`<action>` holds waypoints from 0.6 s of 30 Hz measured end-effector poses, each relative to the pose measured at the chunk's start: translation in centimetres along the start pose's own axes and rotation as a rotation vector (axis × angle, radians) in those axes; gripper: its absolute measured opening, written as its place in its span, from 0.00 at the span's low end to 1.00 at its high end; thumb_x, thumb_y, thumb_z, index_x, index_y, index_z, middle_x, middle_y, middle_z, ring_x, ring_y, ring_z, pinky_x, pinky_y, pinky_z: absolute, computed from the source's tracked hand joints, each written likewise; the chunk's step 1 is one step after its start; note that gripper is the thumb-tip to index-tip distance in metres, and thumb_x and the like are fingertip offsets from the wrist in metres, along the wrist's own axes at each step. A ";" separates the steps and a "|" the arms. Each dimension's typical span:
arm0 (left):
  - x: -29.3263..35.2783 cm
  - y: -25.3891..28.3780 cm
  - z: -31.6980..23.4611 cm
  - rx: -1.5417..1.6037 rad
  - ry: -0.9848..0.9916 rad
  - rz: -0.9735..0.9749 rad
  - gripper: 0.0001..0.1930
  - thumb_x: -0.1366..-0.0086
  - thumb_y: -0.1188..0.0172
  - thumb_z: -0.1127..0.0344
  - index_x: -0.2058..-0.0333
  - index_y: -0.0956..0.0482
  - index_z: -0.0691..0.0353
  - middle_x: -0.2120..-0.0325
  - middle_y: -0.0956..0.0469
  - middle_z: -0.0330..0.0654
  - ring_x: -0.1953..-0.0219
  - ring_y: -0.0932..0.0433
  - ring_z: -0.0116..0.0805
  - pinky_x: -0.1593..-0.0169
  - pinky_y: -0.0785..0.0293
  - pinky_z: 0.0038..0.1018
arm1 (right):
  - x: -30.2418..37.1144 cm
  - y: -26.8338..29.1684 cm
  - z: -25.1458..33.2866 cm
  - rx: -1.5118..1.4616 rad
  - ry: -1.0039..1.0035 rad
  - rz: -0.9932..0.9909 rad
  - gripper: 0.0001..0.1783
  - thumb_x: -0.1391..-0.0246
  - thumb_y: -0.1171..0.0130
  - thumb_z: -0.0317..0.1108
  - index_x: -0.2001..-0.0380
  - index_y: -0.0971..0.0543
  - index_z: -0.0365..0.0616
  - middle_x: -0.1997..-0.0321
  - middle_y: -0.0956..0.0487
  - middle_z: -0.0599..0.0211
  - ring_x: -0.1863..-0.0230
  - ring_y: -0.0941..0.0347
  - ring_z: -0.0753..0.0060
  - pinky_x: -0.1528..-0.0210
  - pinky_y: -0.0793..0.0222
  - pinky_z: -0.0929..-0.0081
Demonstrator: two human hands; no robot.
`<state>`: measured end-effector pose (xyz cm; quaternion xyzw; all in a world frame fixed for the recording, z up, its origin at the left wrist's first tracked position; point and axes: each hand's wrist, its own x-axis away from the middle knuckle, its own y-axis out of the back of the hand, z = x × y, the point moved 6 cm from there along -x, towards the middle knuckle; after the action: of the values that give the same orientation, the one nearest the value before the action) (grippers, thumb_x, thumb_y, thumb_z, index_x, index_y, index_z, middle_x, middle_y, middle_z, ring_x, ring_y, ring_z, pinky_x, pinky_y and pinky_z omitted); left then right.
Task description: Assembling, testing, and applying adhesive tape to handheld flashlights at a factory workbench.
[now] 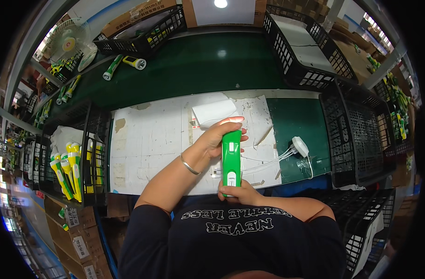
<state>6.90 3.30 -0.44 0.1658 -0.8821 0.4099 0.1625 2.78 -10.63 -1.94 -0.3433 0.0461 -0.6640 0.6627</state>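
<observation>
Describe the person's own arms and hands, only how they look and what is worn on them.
Both forearms are bare and enter from the lower edge. The left hand has a thin silver bangle around its wrist. The right hand shows no ring, watch or glove. Short dark sleeves of a dark T-shirt with pale lettering cover the upper arms.

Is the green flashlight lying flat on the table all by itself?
No, both hands hold the green flashlight above the table: left hand at its top, right hand at its bottom.
</observation>
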 end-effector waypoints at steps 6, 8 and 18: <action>-0.5 -0.7 0.1 -0.048 0.001 -0.021 0.29 0.45 0.37 0.64 0.46 0.37 0.61 0.61 0.28 0.47 0.59 0.24 0.38 0.64 0.24 0.36 | 0.0 1.1 -0.6 0.103 -0.013 -0.188 0.15 0.48 0.42 0.45 0.79 0.24 0.46 0.84 0.29 0.75 0.87 0.43 0.85 0.84 0.49 0.83; -1.2 -0.4 -0.3 -0.346 -0.151 -0.058 0.27 0.45 0.37 0.66 0.48 0.35 0.65 0.64 0.26 0.45 0.62 0.23 0.35 0.66 0.25 0.28 | 0.0 2.1 -0.7 0.262 -0.020 -0.311 0.16 0.50 0.41 0.47 0.80 0.23 0.46 0.84 0.28 0.74 0.86 0.40 0.85 0.84 0.46 0.83; -1.2 0.3 1.3 -0.002 0.039 -0.030 0.30 0.45 0.36 0.62 0.46 0.39 0.58 0.60 0.29 0.47 0.55 0.26 0.40 0.60 0.26 0.42 | 0.0 1.2 -1.3 -0.107 -0.114 -0.036 0.15 0.48 0.41 0.42 0.79 0.28 0.43 0.92 0.44 0.82 0.92 0.55 0.86 0.88 0.64 0.81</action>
<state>7.66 2.73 -1.95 0.1708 -0.8767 0.4095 0.1858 3.15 -11.30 -3.51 -0.4164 0.0374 -0.6517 0.6328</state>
